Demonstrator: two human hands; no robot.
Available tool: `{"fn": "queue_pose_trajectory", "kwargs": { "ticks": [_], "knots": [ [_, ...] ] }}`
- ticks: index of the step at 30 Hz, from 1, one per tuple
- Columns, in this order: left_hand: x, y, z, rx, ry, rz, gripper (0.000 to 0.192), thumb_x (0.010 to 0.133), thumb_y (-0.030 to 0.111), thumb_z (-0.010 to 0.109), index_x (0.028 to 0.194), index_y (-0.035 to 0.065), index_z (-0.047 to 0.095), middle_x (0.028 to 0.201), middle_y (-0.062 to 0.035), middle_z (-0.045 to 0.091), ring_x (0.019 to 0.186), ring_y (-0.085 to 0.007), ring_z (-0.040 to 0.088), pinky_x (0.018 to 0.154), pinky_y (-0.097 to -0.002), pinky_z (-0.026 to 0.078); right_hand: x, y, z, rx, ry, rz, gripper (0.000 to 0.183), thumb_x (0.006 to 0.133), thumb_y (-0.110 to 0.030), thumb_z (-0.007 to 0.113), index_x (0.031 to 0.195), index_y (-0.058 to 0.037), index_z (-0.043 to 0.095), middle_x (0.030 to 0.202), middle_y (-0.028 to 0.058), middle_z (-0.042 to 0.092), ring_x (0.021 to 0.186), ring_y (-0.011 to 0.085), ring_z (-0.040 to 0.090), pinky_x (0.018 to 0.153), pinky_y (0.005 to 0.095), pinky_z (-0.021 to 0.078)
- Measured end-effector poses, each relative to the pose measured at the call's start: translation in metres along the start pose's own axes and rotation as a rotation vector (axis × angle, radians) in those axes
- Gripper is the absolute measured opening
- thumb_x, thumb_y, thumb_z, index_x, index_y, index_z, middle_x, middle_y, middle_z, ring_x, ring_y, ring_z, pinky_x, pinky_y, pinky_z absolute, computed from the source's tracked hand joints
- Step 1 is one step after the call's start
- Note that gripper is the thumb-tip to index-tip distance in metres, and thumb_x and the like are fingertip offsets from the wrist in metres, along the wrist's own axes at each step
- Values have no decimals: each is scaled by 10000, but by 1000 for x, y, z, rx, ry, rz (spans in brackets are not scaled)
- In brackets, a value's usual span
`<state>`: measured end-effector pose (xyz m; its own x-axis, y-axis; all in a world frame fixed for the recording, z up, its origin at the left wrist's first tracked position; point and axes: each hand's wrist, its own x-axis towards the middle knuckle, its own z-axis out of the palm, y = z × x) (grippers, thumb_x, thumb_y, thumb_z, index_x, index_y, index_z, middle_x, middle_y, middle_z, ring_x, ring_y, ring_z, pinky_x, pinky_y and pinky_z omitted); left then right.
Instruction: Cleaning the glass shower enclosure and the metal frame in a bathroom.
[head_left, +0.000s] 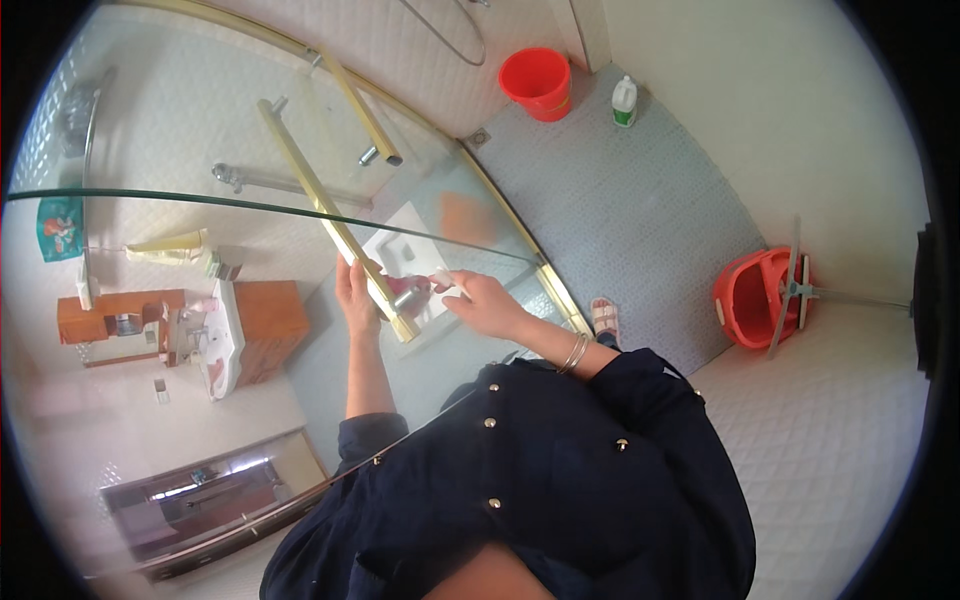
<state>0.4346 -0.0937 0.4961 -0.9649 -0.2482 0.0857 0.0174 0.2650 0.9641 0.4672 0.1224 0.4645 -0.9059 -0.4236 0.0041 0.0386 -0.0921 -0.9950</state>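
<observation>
A gold bar handle (300, 169) slants across the glass shower door (247, 150). My left hand (358, 296) is wrapped around the handle's lower part, which hides some of the fingers. My right hand (486, 304), with bangles at the wrist, is just right of the handle's lower end. Between its thumb and fingers is a small white item (444, 277), perhaps a cloth or tissue. Something pink (405, 286) shows between my two hands by the handle's metal mount; glass and reflections blur it, and I cannot tell what it is.
A red bucket (536, 84) and a white bottle (625, 101) stand on the tiled floor. Right of them is a red mop bucket (750, 300) with a mop (799, 289). A gold door track (551, 274) crosses the floor. A squat toilet (405, 247) and washbasin cabinet (270, 322) lie left.
</observation>
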Motion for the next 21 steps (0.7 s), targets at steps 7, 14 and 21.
{"fn": "queue_pose_trajectory", "kwargs": {
  "ticks": [7, 14, 21],
  "knots": [
    [2, 8, 2, 54, -15, 32, 236, 950, 253, 365, 985, 52, 485, 719, -16, 525, 556, -54, 471, 483, -190, 397, 11, 25, 13, 42, 79, -181, 298, 783, -145, 559, 1060, -36, 568, 912, 160, 593, 748, 286, 572, 678, 354, 443],
    [-1, 10, 1, 34, -20, -55, 229, 940, 229, 369, 996, 46, 494, 737, -31, 529, 597, -90, 518, 532, -217, 429, 8, 15, 7, 55, -16, -133, 337, 809, -135, 502, 1128, -33, 547, 1003, 143, 567, 921, 269, 557, 818, 323, 426],
    [-2, 9, 7, 43, -8, -114, 280, 946, 303, 356, 937, 54, 485, 683, -22, 507, 529, -83, 495, 471, -211, 429, 8, 12, 4, 42, -24, -156, 318, 800, -132, 506, 1091, -12, 554, 990, 153, 554, 901, 292, 550, 793, 342, 431]
  ]
}}
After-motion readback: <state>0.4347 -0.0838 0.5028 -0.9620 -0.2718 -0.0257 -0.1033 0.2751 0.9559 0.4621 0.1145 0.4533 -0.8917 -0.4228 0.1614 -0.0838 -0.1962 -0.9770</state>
